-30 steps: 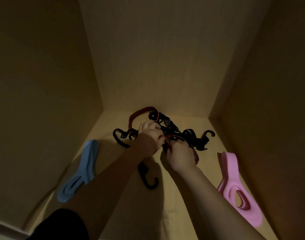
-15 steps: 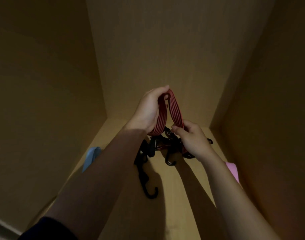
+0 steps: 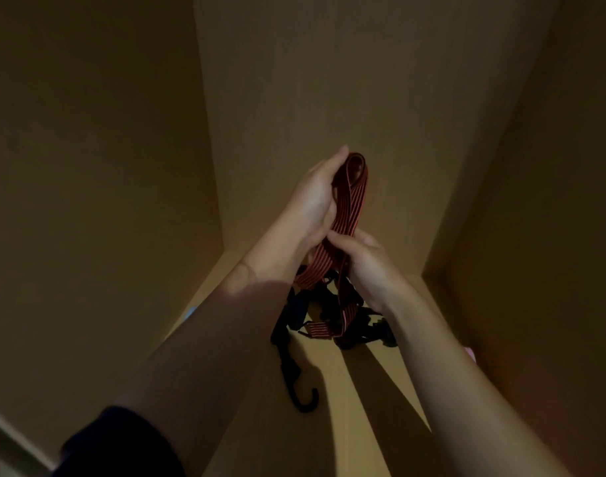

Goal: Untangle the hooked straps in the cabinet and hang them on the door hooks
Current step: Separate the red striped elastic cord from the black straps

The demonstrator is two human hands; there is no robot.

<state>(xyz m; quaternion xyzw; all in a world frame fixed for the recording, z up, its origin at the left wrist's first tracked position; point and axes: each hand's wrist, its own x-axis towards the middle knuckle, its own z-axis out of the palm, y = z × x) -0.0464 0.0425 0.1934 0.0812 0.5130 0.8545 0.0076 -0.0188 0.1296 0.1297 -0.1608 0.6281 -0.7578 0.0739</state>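
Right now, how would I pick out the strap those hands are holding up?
Look inside the tan wooden cabinet, before its back wall. There the left hand and right hand hold a red striped elastic strap folded into a loop. Unlike the black plastic hooks heaped below, it is red with dark lines.

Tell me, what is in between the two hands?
The red striped strap. In the head view its folded loop runs from the left hand down to the right hand, which pinches it. Nothing else sits between them.
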